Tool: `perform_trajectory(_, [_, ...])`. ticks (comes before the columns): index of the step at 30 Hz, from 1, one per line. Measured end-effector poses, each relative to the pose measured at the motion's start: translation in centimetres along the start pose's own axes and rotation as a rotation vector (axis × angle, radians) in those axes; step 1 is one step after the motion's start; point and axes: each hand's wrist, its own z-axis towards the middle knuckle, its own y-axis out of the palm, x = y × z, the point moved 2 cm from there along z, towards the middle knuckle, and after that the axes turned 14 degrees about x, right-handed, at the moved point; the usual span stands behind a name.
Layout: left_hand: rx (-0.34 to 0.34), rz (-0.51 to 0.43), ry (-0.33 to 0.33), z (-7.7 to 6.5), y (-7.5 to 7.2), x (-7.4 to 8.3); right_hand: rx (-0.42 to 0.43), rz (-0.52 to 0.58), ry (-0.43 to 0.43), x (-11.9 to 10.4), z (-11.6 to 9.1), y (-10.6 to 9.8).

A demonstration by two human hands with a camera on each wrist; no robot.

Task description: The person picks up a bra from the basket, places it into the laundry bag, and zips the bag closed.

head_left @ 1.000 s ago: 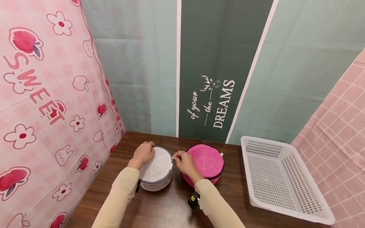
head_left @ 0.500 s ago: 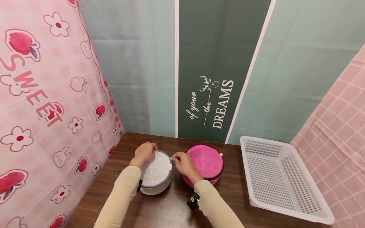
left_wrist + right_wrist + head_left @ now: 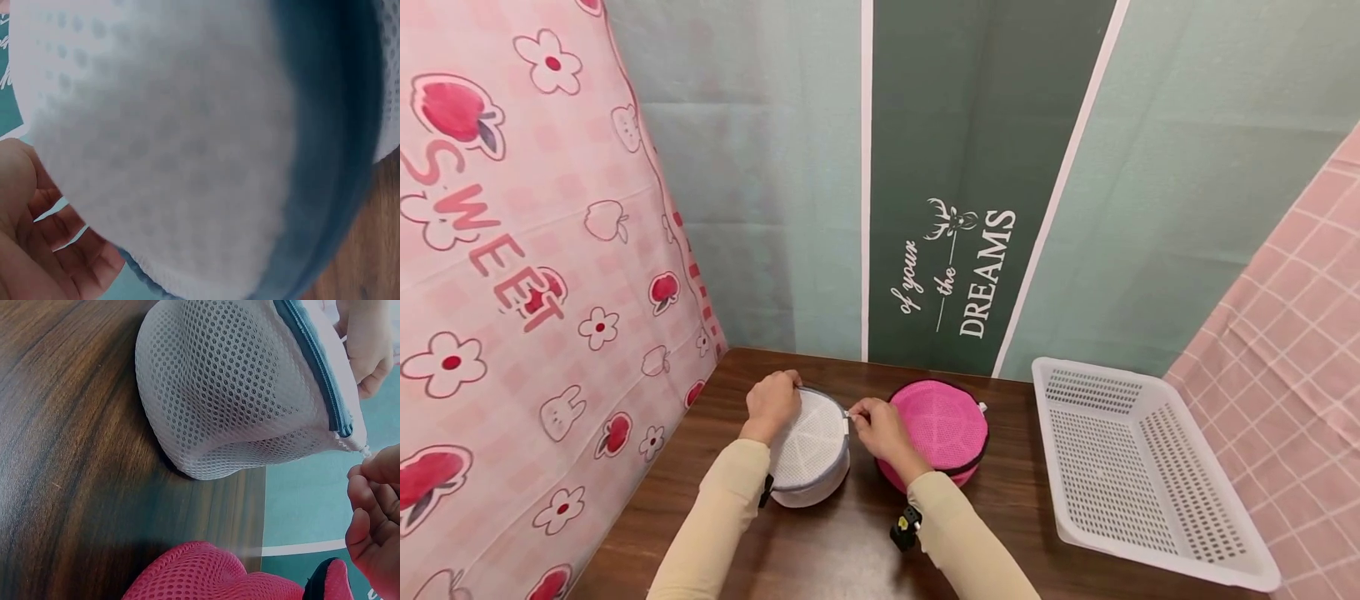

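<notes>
A round white mesh laundry bag with a blue-grey zipper around its top stands on the table, its lid facing up. My left hand holds the bag's far left rim; in the left wrist view the fingers curl behind the mesh edge. At the bag's right side, my right hand pinches a small whitish tab at the zipper's end between thumb and forefinger. A pink mesh laundry bag with a dark zipper lies right beside and partly under the right forearm.
A white perforated plastic basket stands at the right of the brown wooden table. Printed cloths hang behind and on both sides: a pink one at left, green panels at the back, checked pink at right.
The white bag's lid tilted and shifted slightly, then moved a little left with both hands. My right hand keeps its pinch at the zipper's end. The pink bag and basket stay put.
</notes>
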Motion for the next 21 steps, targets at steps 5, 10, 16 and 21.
perform_trajectory(5, [0.019,-0.001,0.005,-0.1,0.3,0.4,0.032,0.021,-0.012,0.1,0.1,-0.1])
perform_trajectory(10, [0.029,-0.04,0.012,-0.9,0.0,1.2,-0.004,0.002,0.001,-0.2,-0.3,-0.8])
perform_trajectory(16, [0.055,-0.08,0.022,-1.7,-0.7,2.0,-0.011,0.005,0.012,-0.7,-0.2,-1.9])
perform_trajectory(21, [0.088,-0.106,0.061,-2.5,-1.0,3.0,0.009,-0.031,-0.036,-0.7,-0.4,-3.0])
